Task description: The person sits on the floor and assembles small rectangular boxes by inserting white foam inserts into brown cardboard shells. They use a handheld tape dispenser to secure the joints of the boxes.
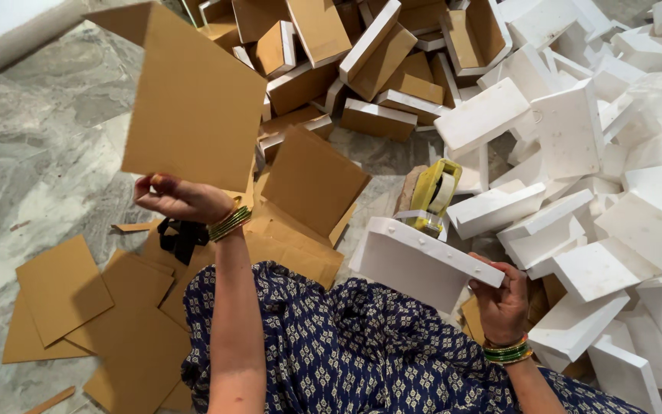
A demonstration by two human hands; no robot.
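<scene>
Cardboard and foam surround us on the grey marbled floor as we sit in a dark blue patterned garment and look down at both our hands. Our left hand is raised on the left side, fingers pinched together on the lower edge of a large brown cardboard sheet, which stands up and tilts away toward the far left. Green and gold bangles ring that wrist. Our right hand sits lower on the right, fingers curled and clamped on the near right corner of a white foam tray, which is held just above our lap with its rim uppermost. That wrist also wears green bangles.

Just beyond the tray, touching its far edge as far as we can tell, stands a yellow tape dispenser with a roll of tape in it. More flat cardboard sheets lie overlapping on the floor at near left, and others spread out ahead of our lap. A small black object lies just below our left wrist; we cannot tell what it is. At the far centre is a heap of brown boxes with white edges. Filling the right side, near to far, is a pile of white foam pieces.
</scene>
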